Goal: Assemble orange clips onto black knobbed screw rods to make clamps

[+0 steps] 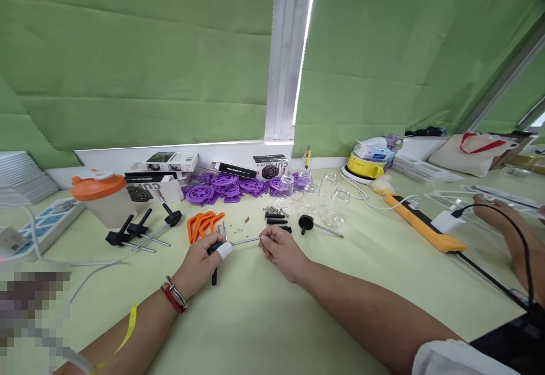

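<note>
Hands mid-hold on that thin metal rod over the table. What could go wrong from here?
1. The metal rod is pinched only at its ends by the left hand and right hand; it may slip or bend.
2. Loose small screws lie just beyond the hands; a wrist sweep could scatter them.
3. The clear glass jars stand close behind; a jerk could topple one.

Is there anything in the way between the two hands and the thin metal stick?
No. Both hands already grip it: the left hand holds the black-handled end and the right hand pinches the tip of the metal rod. Nothing sits between them.
</note>
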### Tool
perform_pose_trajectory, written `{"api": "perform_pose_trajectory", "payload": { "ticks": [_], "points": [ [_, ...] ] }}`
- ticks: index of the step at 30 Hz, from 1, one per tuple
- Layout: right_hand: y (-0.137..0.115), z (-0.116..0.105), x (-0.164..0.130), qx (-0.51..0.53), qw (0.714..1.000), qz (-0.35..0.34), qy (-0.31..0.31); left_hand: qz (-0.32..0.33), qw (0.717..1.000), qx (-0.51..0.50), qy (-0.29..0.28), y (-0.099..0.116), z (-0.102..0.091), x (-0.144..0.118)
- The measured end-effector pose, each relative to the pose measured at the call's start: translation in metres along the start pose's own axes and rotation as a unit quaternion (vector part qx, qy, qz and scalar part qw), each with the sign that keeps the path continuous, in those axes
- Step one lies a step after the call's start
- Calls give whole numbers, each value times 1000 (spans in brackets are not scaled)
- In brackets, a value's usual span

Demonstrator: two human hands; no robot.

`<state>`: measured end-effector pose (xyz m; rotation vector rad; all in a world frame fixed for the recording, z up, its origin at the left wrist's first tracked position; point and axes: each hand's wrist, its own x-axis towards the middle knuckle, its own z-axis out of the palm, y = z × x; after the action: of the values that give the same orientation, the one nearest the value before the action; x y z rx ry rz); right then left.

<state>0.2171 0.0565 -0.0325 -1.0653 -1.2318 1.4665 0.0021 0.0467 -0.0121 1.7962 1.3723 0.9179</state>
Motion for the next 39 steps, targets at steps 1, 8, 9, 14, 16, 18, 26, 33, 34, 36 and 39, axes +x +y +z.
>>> {"api": "perform_pose_trajectory", "payload": {
  "ticks": [1,8,9,14,16,18,26,33,34,36,39],
  "points": [
    [1,0,0,2,1000,-1,0,-2,1000,1,0,0,0,0],
    [2,-2,0,24,1000,-1,2,-14,1000,-6,-7,1,0,0],
    [1,-2,1,24,1000,1,2,-15,1000,-6,-10,1,0,0],
    [-1,-3,1,33,999,10,-2,-22,1000,-8,-12,3,0,0],
    [-1,-2,2,36,999,10,0,-28,999,-16,-17,3,-1,0],
    [-1,-2,1,37,999,12,4,-29,999,-21,-19,3,-1,0],
    [-1,-3,1,35,999,10,7,-32,999,-22,-22,3,0,0],
    [-1,-3,3,14,1000,16,6,-26,999,1,-24,7,-1,0],
    [-1,-3,3,10,1000,18,6,-27,999,-1,-25,7,-1,0],
    [-1,-3,3,7,1000,21,5,-25,999,-2,-27,7,-1,0],
    [0,-4,2,3,1000,18,-2,-17,1000,2,-26,4,0,1]
  ]
}}
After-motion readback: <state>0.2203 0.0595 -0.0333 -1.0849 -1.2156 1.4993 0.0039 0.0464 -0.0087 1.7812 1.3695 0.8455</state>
